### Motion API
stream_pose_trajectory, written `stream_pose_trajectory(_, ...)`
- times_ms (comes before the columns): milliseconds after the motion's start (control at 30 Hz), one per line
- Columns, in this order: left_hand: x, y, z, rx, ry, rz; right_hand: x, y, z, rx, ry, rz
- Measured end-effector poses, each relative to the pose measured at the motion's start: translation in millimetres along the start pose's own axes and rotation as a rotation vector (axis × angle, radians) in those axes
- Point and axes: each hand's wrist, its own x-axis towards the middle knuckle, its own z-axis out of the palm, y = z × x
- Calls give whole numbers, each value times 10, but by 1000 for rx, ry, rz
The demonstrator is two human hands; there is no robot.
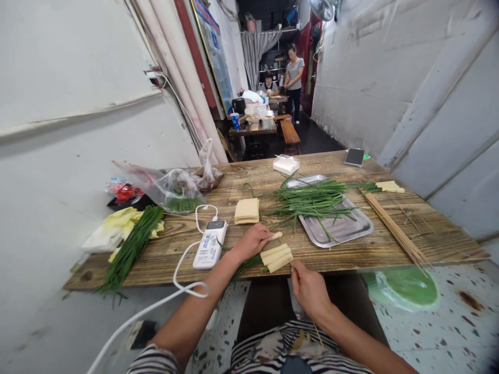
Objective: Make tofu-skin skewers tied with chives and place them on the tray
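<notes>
My left hand [254, 242] pinches a pale yellow tofu-skin roll [277, 236] near the table's front edge. Several more such rolls [276, 257] lie side by side just below it, with green chive ends [249, 264] sticking out on their left. My right hand [310, 291] is closed round a thin bamboo skewer [318, 335], whose tail shows below the wrist; its front end runs up to the rolls, where the tip is hidden. Beyond my left hand sits a stack of square tofu-skin sheets [247, 211]. Loose chives [312, 200] lie across a metal tray [356, 228].
Bamboo skewers [393, 228] and finished-looking rolls [390, 186] lie at right. A white power bank [210, 245] with a cable stands left of my forearm. Further left are a chive bundle [132, 249] and plastic bags [171, 187]. A phone [354, 157] and white box [286, 164] lie behind.
</notes>
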Motion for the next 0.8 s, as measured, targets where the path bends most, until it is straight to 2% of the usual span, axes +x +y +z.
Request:
stream_pose_trajectory(433, -6, 14, -1, -60, 9, -60, 53, -23, -7, -88, -3, -8)
stream_pose_trajectory(600, 27, 47, -19, -47, -63, -47, 59, -13, -30, -88, -17, -15)
stream_pose_trajectory(800, 40, 36, -47, -59, -86, -21, 56, -18, -38, -146, -36, -32)
